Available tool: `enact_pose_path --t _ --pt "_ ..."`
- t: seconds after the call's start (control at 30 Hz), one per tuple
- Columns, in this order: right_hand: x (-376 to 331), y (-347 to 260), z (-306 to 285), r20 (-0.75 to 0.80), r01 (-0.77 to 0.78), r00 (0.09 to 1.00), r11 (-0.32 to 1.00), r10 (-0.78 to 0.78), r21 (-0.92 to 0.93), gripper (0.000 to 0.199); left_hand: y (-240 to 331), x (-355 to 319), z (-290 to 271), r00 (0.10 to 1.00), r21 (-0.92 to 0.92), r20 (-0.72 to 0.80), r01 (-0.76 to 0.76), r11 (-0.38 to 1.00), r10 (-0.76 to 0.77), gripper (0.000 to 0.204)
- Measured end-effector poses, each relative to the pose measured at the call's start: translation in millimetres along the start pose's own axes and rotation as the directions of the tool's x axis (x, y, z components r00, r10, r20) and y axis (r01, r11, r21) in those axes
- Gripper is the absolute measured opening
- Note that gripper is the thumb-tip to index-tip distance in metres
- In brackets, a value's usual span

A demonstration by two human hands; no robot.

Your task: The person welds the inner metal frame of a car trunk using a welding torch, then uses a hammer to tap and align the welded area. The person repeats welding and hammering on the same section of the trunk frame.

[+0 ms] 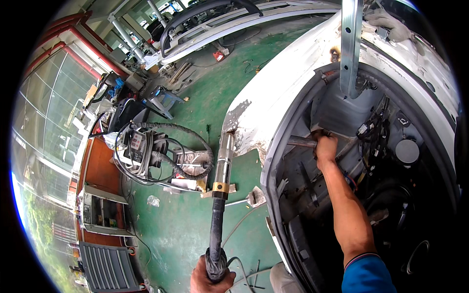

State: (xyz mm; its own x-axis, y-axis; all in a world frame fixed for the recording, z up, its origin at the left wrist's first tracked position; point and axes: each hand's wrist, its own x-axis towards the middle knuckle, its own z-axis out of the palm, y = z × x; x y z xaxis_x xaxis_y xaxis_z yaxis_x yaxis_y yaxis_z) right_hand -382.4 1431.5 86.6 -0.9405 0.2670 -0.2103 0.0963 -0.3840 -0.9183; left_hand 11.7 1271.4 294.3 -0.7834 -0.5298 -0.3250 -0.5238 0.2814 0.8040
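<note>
Left hand (211,279) fist-tight on puller (220,195); right hand (325,149) wrapped around bar (300,142) inside body (273,93). Best keep tip square on bare patch, bar braced behind.

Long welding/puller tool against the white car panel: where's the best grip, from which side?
Take the tool at its black rear shaft, from below, where the left hand grips it. Its metal front end rests on the damaged white panel. The right hand holds a bar inside the body.

A car body repair workshop: a stripped white car shell with bare, rusty patches (293,83) stands on a green painted concrete floor (185,229), with a cabled welding machine (141,149) nearby and detached white body panels (220,24) beyond.
</note>
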Motion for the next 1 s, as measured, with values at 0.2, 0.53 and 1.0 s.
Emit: enact_pose_path --t 0.2,0.53,1.0 --pt "-11.4 -12.5 3.6 0.001 -0.096 0.995 0.995 0.096 -0.014 0.012 6.2 0.0 -3.0 0.997 0.105 -0.032 -0.071 0.992 0.075 0.037" --pt "-8.7 -8.3 1.3 0.02 -0.112 0.993 0.993 0.113 -0.035 0.007 2.8 1.0 -5.8 0.999 0.048 -0.022 -0.044 0.998 0.045 0.02" --pt "2.4 4.0 -3.8 0.042 -0.049 0.998 0.998 0.051 -0.045 0.008 -19.7 -12.9 -21.8 1.0 -0.188 0.001 -0.026 0.982 0.026 0.066"
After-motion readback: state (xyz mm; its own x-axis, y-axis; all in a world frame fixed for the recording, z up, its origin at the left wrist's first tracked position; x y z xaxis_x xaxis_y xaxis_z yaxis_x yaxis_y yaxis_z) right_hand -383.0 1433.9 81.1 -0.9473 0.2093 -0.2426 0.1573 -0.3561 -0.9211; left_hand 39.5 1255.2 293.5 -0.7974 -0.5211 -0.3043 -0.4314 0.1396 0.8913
